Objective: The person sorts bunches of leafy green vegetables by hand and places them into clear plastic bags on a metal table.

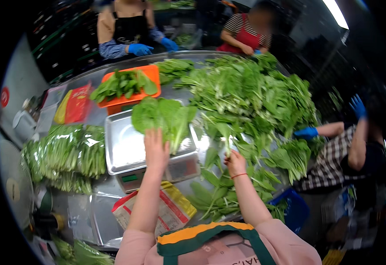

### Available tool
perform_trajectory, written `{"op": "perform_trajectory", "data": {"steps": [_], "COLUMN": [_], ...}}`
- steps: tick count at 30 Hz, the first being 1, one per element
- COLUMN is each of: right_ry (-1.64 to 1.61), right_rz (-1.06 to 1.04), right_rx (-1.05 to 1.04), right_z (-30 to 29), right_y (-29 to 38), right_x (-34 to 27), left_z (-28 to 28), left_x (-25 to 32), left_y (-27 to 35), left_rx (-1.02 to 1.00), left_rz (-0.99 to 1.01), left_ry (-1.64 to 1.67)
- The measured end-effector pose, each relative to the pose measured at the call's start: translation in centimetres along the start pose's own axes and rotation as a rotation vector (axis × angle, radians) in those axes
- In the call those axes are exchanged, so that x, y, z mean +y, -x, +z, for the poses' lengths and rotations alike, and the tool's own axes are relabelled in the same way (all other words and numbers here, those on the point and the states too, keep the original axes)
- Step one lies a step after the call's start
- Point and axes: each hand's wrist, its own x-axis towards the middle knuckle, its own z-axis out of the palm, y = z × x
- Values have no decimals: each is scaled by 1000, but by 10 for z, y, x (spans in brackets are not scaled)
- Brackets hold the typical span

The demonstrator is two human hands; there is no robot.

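Leafy greens [176, 122] lie on the steel tray [123, 145] of a weighing scale in front of me. My left hand [157, 145] is over their lower left part, fingers stretched forward. Blur hides whether it grips any stems. Right of the scale, my right hand [236, 163] pinches the stem end of a leafy green [225, 132], its leaf pointing away from me. Below that hand, loose leaves [212, 195] are spread on the metal table. Just beyond, a large heap of greens [246, 89] covers the table's far right.
An orange basket [154, 74] of greens stands behind the scale. Bagged greens [63, 149] lie left, printed bags [75, 102] farther back. A printed packet [171, 212] sits before the scale. A blue basket [290, 212] is at right. Co-workers' gloved hands [140, 49] are across the table; another gloved hand [306, 133] touches greens.
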Motion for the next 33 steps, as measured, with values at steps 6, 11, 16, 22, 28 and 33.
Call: {"op": "perform_trajectory", "data": {"steps": [6,11,16,22,28,33], "right_ry": [-63,219,401,-37,134,295], "right_rz": [-45,-46,-96,180,274,424], "right_rx": [-241,-382,-347,-141,43,-121], "right_z": [13,20,12,-1,-20,-28], "right_y": [72,122,132,130,111,121], "right_x": [-29,-38,-32,-4,15,-15], "left_z": [-18,7,6,7,2,0], "left_x": [76,109,117,123,129,111], "left_y": [42,80,94,106,112,95], "left_rx": [-257,-639,-658,-627,-563,-674], "left_rz": [48,-379,-439,-520,-642,-482], "left_ry": [730,1406,1518,1428,1381,1047]}}
